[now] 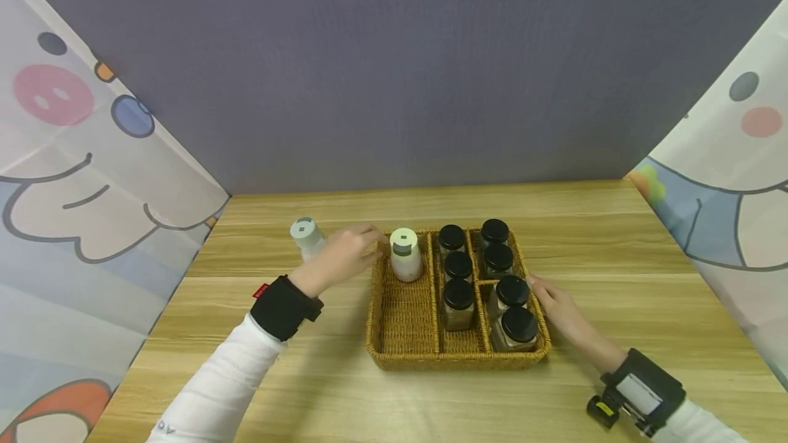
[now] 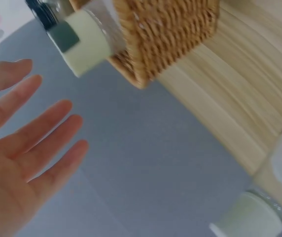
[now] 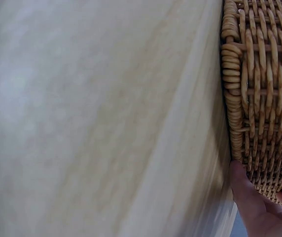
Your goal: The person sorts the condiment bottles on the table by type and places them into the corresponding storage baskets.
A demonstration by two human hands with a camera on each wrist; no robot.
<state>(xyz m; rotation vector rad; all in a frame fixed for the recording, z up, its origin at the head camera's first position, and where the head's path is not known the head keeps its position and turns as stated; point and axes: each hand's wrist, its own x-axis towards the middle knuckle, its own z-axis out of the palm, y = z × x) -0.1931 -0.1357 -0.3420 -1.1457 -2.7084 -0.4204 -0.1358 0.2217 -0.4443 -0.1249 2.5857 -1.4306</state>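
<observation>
My left hand (image 1: 341, 255) hovers at the left side of a woven basket (image 1: 403, 361), fingers apart and holding nothing in the left wrist view. Just right of its fingertips, a pale-capped white bottle (image 1: 407, 265) stands in the basket's left compartment. A second pale-capped bottle (image 1: 306, 234) is on the table behind the left hand, partly hidden by it. My right hand (image 1: 563, 310) rests against the basket's right side. In the right wrist view, an extended finger (image 3: 244, 190) touches the wicker near its bottom edge; the other fingers are mostly out of view.
Several black-lidded jars (image 1: 458, 294) stand in the basket's middle and right compartments, parted by woven dividers. The wooden table (image 1: 295, 374) meets a grey back wall (image 1: 394, 87), with cartoon-printed sheets (image 1: 68, 224) along both sides.
</observation>
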